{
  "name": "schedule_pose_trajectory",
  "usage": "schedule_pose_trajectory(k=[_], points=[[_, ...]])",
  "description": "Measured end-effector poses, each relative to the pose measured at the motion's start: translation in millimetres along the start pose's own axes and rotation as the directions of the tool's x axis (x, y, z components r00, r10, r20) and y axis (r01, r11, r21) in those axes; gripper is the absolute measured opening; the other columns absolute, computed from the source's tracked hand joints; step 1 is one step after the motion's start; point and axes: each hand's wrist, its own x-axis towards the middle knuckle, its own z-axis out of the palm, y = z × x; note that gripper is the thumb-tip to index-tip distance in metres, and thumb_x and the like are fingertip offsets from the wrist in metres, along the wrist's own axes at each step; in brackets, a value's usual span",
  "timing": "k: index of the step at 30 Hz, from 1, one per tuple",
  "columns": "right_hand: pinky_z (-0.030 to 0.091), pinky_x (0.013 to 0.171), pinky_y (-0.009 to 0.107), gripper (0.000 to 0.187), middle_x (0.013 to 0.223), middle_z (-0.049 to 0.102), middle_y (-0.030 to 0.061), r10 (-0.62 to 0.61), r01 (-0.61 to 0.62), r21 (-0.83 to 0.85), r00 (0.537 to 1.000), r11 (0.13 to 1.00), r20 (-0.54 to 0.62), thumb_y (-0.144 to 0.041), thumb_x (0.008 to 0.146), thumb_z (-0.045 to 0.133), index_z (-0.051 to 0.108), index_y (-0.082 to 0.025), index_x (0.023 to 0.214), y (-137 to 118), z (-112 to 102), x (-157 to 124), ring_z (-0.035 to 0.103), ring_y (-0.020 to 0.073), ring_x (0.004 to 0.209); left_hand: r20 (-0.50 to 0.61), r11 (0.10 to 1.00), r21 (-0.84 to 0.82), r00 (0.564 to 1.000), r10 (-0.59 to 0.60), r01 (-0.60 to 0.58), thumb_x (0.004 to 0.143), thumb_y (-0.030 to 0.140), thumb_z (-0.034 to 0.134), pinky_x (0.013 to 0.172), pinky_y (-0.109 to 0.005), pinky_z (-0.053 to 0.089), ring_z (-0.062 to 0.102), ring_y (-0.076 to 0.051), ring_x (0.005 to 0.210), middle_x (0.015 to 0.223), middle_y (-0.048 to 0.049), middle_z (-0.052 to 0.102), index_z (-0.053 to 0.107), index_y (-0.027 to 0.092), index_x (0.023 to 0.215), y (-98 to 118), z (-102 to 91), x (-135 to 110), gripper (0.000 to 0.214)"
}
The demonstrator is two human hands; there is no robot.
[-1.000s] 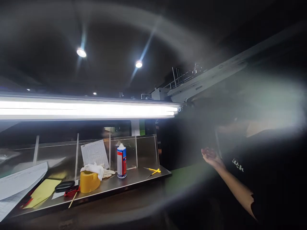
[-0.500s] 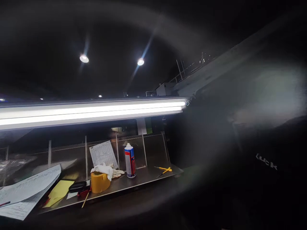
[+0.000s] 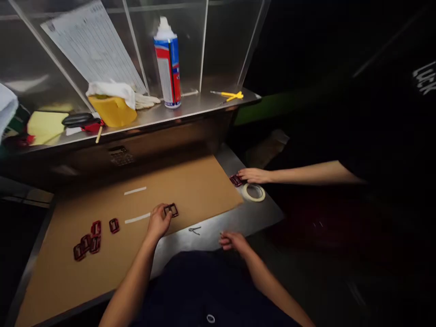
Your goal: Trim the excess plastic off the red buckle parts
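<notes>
Your L hand (image 3: pixel 158 222) pinches the dark-red buckle (image 3: pixel 170 210) lying on the brown sheet (image 3: pixel 190 181), approx. mid-bench, while your R hand (image 3: pixel 233 240) rests loosely curled on the steel table (image 3: pixel 245 218).

Head camera looks down (steeply, close) over the workbench (image 3: pixel 245 218).

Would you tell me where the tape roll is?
Head view, right side: the tape roll lies on the metal table beside the right edge of the cardboard sheet, near a co-worker's hand.
</notes>
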Motion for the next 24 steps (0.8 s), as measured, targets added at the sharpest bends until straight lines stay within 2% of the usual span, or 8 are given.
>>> schedule_pose_trajectory(k=[3,4,6,11,14,17,20,24], points=[[0.059,0.089,0.043,0.034,0.124,0.064,0.0105,0.160,-0.161,0.043,0.987,0.986,0.023,-0.036,0.099,0.063,0.061,-0.015,0.126,12.7,16.9,93.1,0.067,0.0226,0.105,0.028,0.996,0.033,0.996,0.085,-0.086,0.092,0.031,0.055,0.119,-0.048,0.038,0.051,-0.029,0.137,0.139,-0.0117,0.061,0.065,0.021,0.121,-18.9,28.4,3.0,0.033],[0.059,0.089,0.042,0.034,0.124,0.065,0.0101,0.189,-0.190,0.059,0.982,0.980,0.025,-0.036,0.099,0.063,0.062,-0.015,0.125,18.8,15.4,115.2,0.067,0.0222,0.105,0.030,0.993,0.044,0.994,0.105,-0.106,0.092,0.032,0.055,0.120,-0.051,0.036,0.048,-0.030,0.139,0.140,-0.0128,0.060,0.063,0.021,0.123,-23.9,35.9,0.2,0.035],[0.059,0.088,0.042,0.034,0.122,0.065,0.0100,0.206,-0.208,0.074,0.978,0.975,0.029,-0.037,0.099,0.063,0.062,-0.015,0.125,27.9,9.3,137.9,0.067,0.0219,0.103,0.031,0.989,0.072,0.991,0.129,-0.131,0.091,0.033,0.054,0.121,-0.055,0.033,0.045,-0.033,0.141,0.142,-0.0150,0.057,0.061,0.020,0.126,-32.0,45.7,-9.2,0.038],[0.060,0.085,0.040,0.034,0.118,0.066,0.0096,0.182,-0.182,0.011,0.983,0.983,0.036,-0.038,0.100,0.062,0.062,-0.014,0.123,34.3,4.4,130.6,0.068,0.0207,0.099,0.026,0.974,0.191,0.992,0.121,-0.124,0.089,0.034,0.058,0.122,-0.056,0.029,0.034,-0.038,0.147,0.152,-0.0214,0.043,0.053,0.013,0.137,-41.9,49.3,-20.1,0.053],[0.060,0.081,0.037,0.033,0.113,0.067,0.0084,0.164,-0.162,-0.045,0.985,0.986,0.048,-0.040,0.100,0.061,0.063,-0.014,0.120,36.1,4.5,131.3,0.068,0.0189,0.094,0.065,0.956,0.265,0.991,0.114,-0.127,0.080,0.036,0.069,0.123,-0.055,0.028,0.026,-0.042,0.151,0.161,-0.0236,0.029,0.040,0.009,0.149,-42.8,46.5,-4.0,0.079],[0.060,0.078,0.035,0.033,0.109,0.068,0.0075,0.150,-0.146,-0.078,0.988,0.986,0.048,-0.041,0.101,0.060,0.063,-0.014,0.118,37.7,4.8,135.6,0.069,0.0175,0.089,0.112,0.940,0.314,0.989,0.099,-0.130,0.074,0.036,0.075,0.119,-0.056,0.032,0.024,-0.044,0.151,0.165,-0.0230,0.023,0.033,0.010,0.154,-41.6,45.3,16.3,0.093],[0.060,0.075,0.034,0.033,0.105,0.069,0.0067,0.136,-0.132,-0.089,0.990,0.987,0.039,-0.042,0.101,0.060,0.064,-0.013,0.116,38.8,5.7,136.0,0.068,0.0163,0.085,0.156,0.928,0.343,0.983,0.096,-0.145,0.073,0.040,0.077,0.113,-0.060,0.036,0.029,-0.046,0.147,0.167,-0.0185,0.025,0.036,0.018,0.154,-39.0,46.2,29.0,0.094],[0.060,0.076,0.034,0.032,0.105,0.069,0.0066,0.130,-0.128,-0.082,0.991,0.988,0.022,-0.042,0.101,0.060,0.064,-0.013,0.116,39.5,8.0,134.8,0.069,0.0165,0.086,0.208,0.913,0.361,0.971,0.118,-0.189,0.077,0.040,0.075,0.108,-0.057,0.040,0.036,-0.043,0.141,0.163,-0.0133,0.036,0.046,0.025,0.148,-37.6,47.0,32.1,0.079]])
